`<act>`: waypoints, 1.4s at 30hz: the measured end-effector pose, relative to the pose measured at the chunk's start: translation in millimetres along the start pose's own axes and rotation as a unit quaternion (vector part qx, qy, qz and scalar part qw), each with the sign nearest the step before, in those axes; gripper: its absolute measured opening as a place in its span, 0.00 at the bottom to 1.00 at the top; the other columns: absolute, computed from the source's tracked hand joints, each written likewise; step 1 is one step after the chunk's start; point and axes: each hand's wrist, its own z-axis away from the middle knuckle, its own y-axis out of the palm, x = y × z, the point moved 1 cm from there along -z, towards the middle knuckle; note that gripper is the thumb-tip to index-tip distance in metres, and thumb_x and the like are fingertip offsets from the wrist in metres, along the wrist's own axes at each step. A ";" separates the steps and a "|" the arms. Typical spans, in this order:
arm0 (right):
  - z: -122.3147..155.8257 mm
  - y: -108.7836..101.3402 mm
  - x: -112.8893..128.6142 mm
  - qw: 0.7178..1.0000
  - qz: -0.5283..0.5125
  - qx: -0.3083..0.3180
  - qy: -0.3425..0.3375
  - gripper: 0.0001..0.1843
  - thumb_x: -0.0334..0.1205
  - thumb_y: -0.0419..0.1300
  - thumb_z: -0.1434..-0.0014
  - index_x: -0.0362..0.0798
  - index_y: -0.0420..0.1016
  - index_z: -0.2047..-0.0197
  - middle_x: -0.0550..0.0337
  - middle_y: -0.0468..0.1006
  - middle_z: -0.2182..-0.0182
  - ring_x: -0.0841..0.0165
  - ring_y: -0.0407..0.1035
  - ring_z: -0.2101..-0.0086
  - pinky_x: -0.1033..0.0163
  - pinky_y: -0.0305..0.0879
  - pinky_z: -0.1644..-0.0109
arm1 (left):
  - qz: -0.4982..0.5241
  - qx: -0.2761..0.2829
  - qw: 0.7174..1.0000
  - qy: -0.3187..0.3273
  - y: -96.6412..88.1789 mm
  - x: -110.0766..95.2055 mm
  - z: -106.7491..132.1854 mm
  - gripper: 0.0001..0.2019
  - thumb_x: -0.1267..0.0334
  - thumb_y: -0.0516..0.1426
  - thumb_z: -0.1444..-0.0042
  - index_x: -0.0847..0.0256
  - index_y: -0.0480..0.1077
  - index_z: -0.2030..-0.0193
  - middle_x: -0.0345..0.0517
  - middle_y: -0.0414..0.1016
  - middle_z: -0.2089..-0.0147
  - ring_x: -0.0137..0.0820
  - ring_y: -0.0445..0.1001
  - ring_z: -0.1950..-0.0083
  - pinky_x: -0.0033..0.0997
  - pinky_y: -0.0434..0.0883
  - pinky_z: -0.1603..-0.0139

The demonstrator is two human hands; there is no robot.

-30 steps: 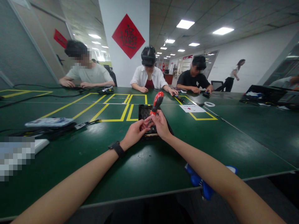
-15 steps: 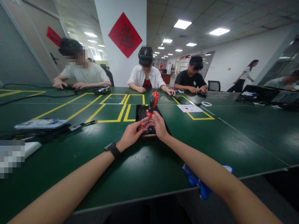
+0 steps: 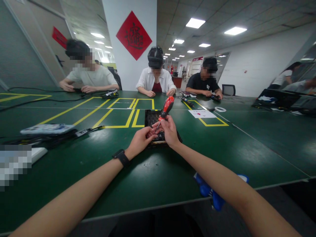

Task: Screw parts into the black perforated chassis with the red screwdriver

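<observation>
A screwdriver (image 3: 168, 105) with a red and black handle tilts up to the right, its thin metal shaft pointing down-left. My right hand (image 3: 171, 132) is closed on it where the handle meets the shaft. At the lower end of the shaft, the fingertips of my left hand (image 3: 143, 137) are pinched together; whatever sits between them is too small to make out. Both hands are over a black tray-like case (image 3: 151, 116) on the green table. Dark parts show inside the case, but my fingers hide much of it.
A blue and white item (image 3: 206, 189) lies at the table's front edge, under my right forearm. Cables and a flat pale box (image 3: 48, 129) are on the left. A white paper (image 3: 201, 114) and a tape roll (image 3: 220, 109) lie beyond. Several people sit across the table.
The screwdriver handle has tipped further to the right, and my right hand turned with it. My left hand stays at the tip. The view has shifted slightly.
</observation>
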 end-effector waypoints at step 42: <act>-0.1 -1.2 -0.5 0.999 0.016 0.027 0.027 0.17 0.50 0.53 0.41 0.48 0.61 0.53 0.63 0.75 0.74 0.74 0.69 0.77 0.70 0.66 0.77 | -0.001 0.006 1.000 0.008 3.0 5.8 -0.5 0.12 0.57 0.60 0.49 0.63 0.66 0.72 0.36 0.66 0.77 0.24 0.62 0.75 0.24 0.59 0.73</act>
